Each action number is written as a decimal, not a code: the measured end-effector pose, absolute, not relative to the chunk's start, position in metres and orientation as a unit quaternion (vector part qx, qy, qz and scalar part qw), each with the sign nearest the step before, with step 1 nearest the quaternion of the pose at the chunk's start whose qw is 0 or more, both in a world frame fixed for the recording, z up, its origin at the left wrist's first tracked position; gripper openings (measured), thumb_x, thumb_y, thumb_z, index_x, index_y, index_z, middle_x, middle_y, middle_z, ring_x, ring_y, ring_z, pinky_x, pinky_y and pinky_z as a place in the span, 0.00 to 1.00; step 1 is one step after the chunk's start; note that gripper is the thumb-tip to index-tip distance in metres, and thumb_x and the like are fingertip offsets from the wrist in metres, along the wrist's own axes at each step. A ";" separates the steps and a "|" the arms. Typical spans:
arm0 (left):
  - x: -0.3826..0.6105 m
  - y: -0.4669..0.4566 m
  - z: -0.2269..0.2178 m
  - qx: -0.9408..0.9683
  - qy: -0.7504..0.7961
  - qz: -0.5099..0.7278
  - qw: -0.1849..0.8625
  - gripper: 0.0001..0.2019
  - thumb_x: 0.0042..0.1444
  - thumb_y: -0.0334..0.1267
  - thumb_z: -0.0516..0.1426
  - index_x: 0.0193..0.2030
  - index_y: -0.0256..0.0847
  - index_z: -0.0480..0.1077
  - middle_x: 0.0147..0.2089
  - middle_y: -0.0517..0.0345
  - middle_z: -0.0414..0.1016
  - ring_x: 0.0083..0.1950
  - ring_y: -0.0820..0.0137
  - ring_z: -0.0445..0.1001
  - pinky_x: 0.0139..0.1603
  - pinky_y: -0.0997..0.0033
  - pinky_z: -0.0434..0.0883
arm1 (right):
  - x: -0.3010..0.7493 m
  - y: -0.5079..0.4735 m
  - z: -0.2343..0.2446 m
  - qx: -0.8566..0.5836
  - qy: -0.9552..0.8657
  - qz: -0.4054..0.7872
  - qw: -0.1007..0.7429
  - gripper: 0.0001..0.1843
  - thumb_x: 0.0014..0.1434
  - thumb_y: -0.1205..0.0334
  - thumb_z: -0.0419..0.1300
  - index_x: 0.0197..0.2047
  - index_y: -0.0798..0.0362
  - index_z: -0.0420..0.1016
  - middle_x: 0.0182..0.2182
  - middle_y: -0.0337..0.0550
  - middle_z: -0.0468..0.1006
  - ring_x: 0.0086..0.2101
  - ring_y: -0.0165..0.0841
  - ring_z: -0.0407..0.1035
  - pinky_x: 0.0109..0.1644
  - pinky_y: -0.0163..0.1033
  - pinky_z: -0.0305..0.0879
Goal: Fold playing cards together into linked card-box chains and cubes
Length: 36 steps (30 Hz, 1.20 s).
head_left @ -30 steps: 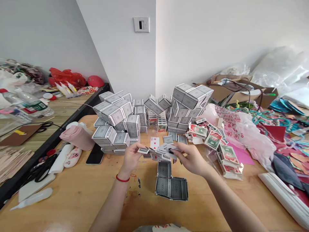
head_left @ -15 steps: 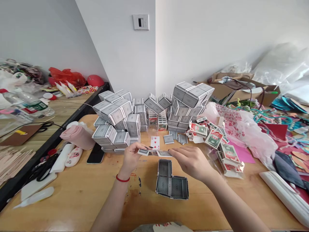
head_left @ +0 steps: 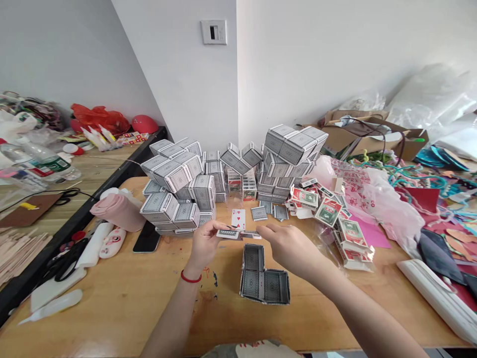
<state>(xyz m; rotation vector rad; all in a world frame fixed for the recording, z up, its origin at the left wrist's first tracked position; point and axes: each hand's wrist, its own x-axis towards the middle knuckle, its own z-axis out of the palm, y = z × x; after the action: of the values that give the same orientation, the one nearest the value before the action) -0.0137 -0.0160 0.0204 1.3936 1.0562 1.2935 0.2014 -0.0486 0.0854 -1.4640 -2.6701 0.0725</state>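
Note:
My left hand [head_left: 204,244], with a red cord at its wrist, is closed on one end of a patterned playing card [head_left: 228,233]. The fingers of my right hand [head_left: 287,247] are closed at the other end, where a second piece of card [head_left: 251,234] shows edge-on; whether the two are joined I cannot tell. Just behind them a heart-suit playing card [head_left: 238,218] lies face up on the table. In front of my right hand sits an L-shaped open box [head_left: 252,282] made of grey-backed cards, its hollow side up.
Stacked card-covered blocks [head_left: 175,171] rise at the back left, with another stack [head_left: 288,154] back right. Loose cards [head_left: 260,213] lie between. Card packets [head_left: 328,211] spill rightward beside a plastic bag [head_left: 387,204]. A phone [head_left: 147,238], scissors [head_left: 65,263] and glue bottle [head_left: 55,306] lie left.
My right hand has come slightly left, toward my left hand. The card at its fingertips now looks narrower and more edge-on. The open box has stayed in place.

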 end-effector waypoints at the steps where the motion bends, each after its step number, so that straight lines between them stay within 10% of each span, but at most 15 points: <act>1: -0.014 -0.017 0.021 0.573 0.433 0.524 0.458 0.09 0.45 0.41 0.63 0.25 0.37 0.72 0.30 0.53 0.77 0.32 0.68 0.75 0.35 0.71 0.72 | 0.201 -0.047 0.089 -0.485 -0.873 0.037 0.033 0.17 0.45 0.80 0.47 0.35 0.53 0.65 0.25 0.39 0.71 0.21 0.27 0.60 0.24 0.36 0.40; 36: -0.006 -0.033 0.019 0.622 0.464 0.532 0.339 0.04 0.50 0.35 0.58 0.30 0.41 0.75 0.33 0.56 0.79 0.35 0.67 0.78 0.38 0.70 0.74 | 0.197 -0.050 0.104 -0.539 -0.840 0.047 -0.039 0.14 0.41 0.81 0.48 0.29 0.56 0.66 0.22 0.43 0.72 0.21 0.29 0.66 0.22 0.35 0.41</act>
<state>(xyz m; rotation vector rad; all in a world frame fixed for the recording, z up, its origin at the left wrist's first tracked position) -0.0062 -0.0333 0.0186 1.6195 1.2085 1.3868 0.1972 -0.0504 0.1041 -1.7361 -2.7062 0.1514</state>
